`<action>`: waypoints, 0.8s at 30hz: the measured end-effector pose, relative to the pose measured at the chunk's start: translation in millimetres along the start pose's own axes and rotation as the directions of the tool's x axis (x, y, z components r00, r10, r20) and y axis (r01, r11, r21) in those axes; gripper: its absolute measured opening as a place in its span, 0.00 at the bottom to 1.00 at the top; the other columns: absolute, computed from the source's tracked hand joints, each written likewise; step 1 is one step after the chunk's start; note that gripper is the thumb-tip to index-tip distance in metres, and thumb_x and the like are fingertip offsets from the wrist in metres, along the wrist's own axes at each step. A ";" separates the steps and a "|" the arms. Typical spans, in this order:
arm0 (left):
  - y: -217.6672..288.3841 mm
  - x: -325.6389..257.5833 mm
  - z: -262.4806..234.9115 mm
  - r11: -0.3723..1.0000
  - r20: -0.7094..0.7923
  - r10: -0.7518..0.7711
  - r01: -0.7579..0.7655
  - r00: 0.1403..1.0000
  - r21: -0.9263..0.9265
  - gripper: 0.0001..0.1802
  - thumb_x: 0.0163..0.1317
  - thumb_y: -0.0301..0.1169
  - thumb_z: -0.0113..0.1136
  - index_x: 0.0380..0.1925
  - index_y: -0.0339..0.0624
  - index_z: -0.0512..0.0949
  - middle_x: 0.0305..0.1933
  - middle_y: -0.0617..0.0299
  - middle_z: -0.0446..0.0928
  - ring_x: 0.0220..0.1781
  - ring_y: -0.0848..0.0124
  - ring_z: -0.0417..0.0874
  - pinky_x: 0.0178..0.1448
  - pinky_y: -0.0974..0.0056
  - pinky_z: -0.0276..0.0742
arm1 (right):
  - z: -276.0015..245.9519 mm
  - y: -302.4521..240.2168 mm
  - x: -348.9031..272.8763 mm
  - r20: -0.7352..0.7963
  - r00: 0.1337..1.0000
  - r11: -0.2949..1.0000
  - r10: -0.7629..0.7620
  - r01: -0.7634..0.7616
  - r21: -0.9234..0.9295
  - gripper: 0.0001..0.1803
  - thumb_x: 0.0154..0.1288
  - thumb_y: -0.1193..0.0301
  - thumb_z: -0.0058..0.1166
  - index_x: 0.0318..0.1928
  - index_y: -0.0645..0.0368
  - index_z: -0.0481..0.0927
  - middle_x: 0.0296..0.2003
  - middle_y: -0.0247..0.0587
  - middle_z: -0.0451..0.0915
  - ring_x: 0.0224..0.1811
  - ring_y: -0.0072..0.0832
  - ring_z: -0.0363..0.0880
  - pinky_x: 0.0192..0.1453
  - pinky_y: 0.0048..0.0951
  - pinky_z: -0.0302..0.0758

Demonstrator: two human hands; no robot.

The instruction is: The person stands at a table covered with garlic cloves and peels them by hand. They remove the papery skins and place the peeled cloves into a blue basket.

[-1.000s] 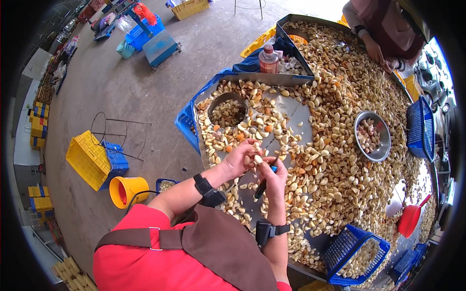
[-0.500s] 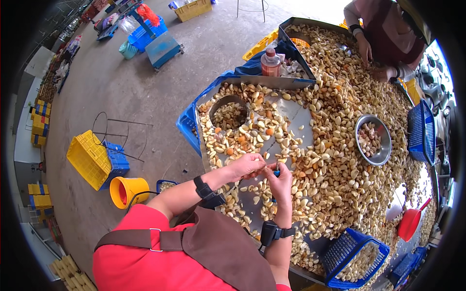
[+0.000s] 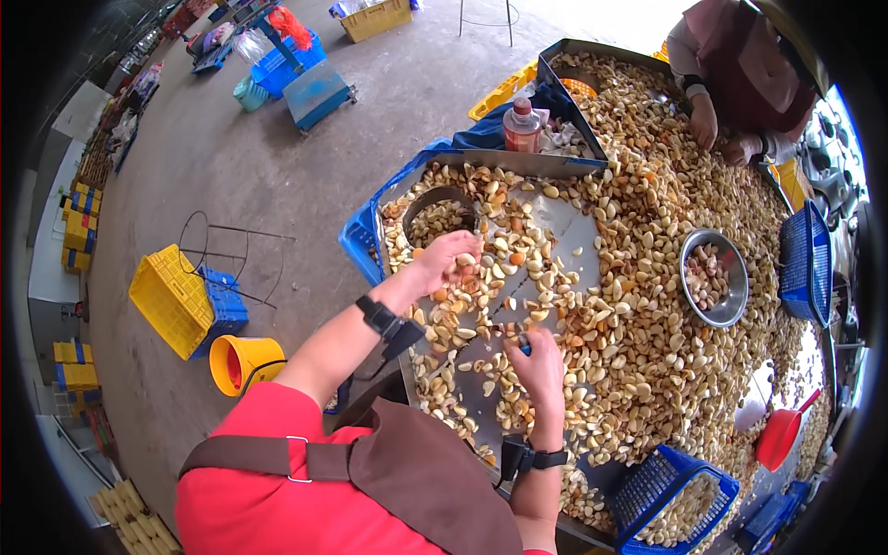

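- Our left hand (image 3: 450, 261) is out over the far-left part of the metal table (image 3: 573, 231), fingers curled loosely on a few pale cloves (image 3: 647, 305); can't tell a firm grip from a scoop.
- Just beyond it, a small metal bowl (image 3: 437, 211) at the table's far-left corner, partly filled with cloves.
- Our right hand (image 3: 536, 370) is nearer and to the right, closed around a small dark-handled tool (image 3: 524, 342); only the tool's top end shows above the fist.
- Both our wrists carry black bands.
- Cloves cover most of the table; bare metal shows in a strip between our hands and a patch to the far right of the left hand. Some orange-brown pieces are mixed in.
- Second metal bowl (image 3: 714, 277) sits right of centre among the cloves, holding a small batch.
- Blue basket (image 3: 675, 499) at the near right edge, cloves inside. Another blue basket (image 3: 803, 264) at the far right.
- Red scoop (image 3: 782, 435) lies at the right, near the table edge.
- Bottle (image 3: 523, 125) with a red cap stands at the far side, behind a metal divider.
- Another person (image 3: 740, 65) works at the far right, hands in the cloves.
- On the floor to our left: yellow crate (image 3: 171, 301), yellow bucket (image 3: 242, 363), wire frame (image 3: 227, 254).
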State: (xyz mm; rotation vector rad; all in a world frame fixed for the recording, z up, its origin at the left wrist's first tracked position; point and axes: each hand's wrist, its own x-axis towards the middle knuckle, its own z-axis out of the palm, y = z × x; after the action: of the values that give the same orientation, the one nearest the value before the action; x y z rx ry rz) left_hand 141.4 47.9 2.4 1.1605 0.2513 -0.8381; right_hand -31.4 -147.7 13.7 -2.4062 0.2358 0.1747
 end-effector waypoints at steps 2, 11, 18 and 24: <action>-10.3 28.9 -5.8 0.821 0.014 0.220 -0.193 0.975 0.537 0.06 0.61 0.33 0.58 0.32 0.44 0.77 0.27 0.66 0.76 0.23 0.76 0.76 0.24 0.73 0.70 | 1.7 -6.8 9.2 -0.009 0.999 0.998 0.046 -0.046 -0.044 0.12 0.57 0.66 0.56 0.36 0.62 0.75 0.33 0.50 0.73 0.35 0.49 0.77 0.41 0.45 0.74; -38.0 36.1 13.8 -0.379 0.358 0.325 -0.226 0.875 0.897 0.09 0.56 0.27 0.54 0.38 0.41 0.75 0.40 0.54 0.78 0.43 0.57 0.81 0.46 0.57 0.80 | 31.6 -31.8 111.5 -0.110 0.989 0.989 0.104 -0.114 -0.092 0.10 0.57 0.71 0.50 0.40 0.61 0.76 0.35 0.54 0.79 0.40 0.51 0.80 0.44 0.47 0.76; -42.7 36.7 13.9 -0.353 0.266 0.279 -0.160 0.923 0.922 0.09 0.54 0.29 0.55 0.34 0.38 0.76 0.35 0.49 0.79 0.40 0.53 0.82 0.44 0.54 0.80 | 51.0 -19.8 114.6 -0.083 0.991 0.974 0.102 -0.117 -0.196 0.09 0.58 0.70 0.49 0.37 0.61 0.75 0.33 0.56 0.80 0.36 0.50 0.81 0.42 0.46 0.78; -21.1 28.0 7.9 0.914 0.096 -0.246 0.198 0.965 0.354 0.07 0.60 0.31 0.48 0.35 0.45 0.74 0.28 0.65 0.77 0.23 0.75 0.75 0.22 0.74 0.69 | -4.9 -23.1 77.6 -0.179 0.951 0.936 0.253 -0.194 0.294 0.12 0.57 0.66 0.52 0.38 0.62 0.76 0.31 0.52 0.80 0.33 0.46 0.80 0.40 0.38 0.75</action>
State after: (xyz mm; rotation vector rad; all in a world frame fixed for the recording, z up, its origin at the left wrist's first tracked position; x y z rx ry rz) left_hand 144.0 25.3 -25.4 1.4071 0.1256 -1.1942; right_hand 49.5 -143.5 17.5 -2.1168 0.5983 -0.0160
